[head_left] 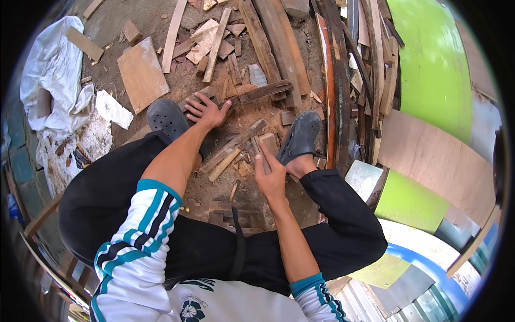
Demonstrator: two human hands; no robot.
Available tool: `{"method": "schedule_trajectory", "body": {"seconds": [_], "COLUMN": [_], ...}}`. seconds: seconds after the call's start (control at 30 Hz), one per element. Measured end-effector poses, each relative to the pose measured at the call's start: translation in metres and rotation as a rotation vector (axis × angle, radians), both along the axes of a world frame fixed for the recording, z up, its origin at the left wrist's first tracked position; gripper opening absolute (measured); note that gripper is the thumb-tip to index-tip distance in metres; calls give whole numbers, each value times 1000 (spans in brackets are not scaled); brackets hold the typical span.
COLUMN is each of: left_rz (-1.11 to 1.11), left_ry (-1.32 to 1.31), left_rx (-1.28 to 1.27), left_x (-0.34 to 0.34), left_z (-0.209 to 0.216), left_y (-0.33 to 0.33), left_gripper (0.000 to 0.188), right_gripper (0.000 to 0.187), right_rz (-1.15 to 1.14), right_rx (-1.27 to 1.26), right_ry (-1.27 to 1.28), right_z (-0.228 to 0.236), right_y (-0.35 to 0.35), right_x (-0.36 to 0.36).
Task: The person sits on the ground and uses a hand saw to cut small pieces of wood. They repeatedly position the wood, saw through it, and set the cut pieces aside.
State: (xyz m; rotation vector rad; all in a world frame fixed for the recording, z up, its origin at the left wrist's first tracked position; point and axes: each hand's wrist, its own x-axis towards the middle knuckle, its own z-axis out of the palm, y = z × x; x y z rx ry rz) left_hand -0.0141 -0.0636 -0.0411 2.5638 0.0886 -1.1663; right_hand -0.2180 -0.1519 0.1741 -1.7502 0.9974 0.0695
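My left hand point(209, 111) lies with fingers spread on a short wood offcut beside my left clog point(167, 118). Its thumb is by the near end of a dark wooden strip point(265, 91), which reaches to the right over the ground. Nearer to me, my right hand point(272, 180) is closed round a short piece of wood point(264, 158), index finger stretched along it. Just left of that hand, a weathered wooden stick point(236, 144) and a paler stick point(224, 165) lie side by side. My right clog point(301, 134) stands to the right of the held piece.
Long boards point(281, 48) and scattered offcuts cover the dirt ahead. A square plywood piece point(142, 74) and a white sack point(53, 75) lie left. On the right are stacked timber strips point(375, 70), a green panel point(429, 64) and a plywood sheet point(434, 161).
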Motion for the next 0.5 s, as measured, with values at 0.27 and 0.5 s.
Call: {"method": "schedule_trajectory", "body": {"seconds": [0.27,0.5], "left_rz": [-2,-24], "left_ry": [-35,23], "left_rx": [48,-49], "left_x": [2,4], "left_z": [-4,8], "left_y": [4,10], "left_gripper": [133,132], "right_gripper": [42,43], "right_rz": [122,91], "right_rx": [-167,-30], "right_ry": [-85,-7], "right_z": [19,-8], "right_y": [4,0], "right_x": [-49,-1]}}
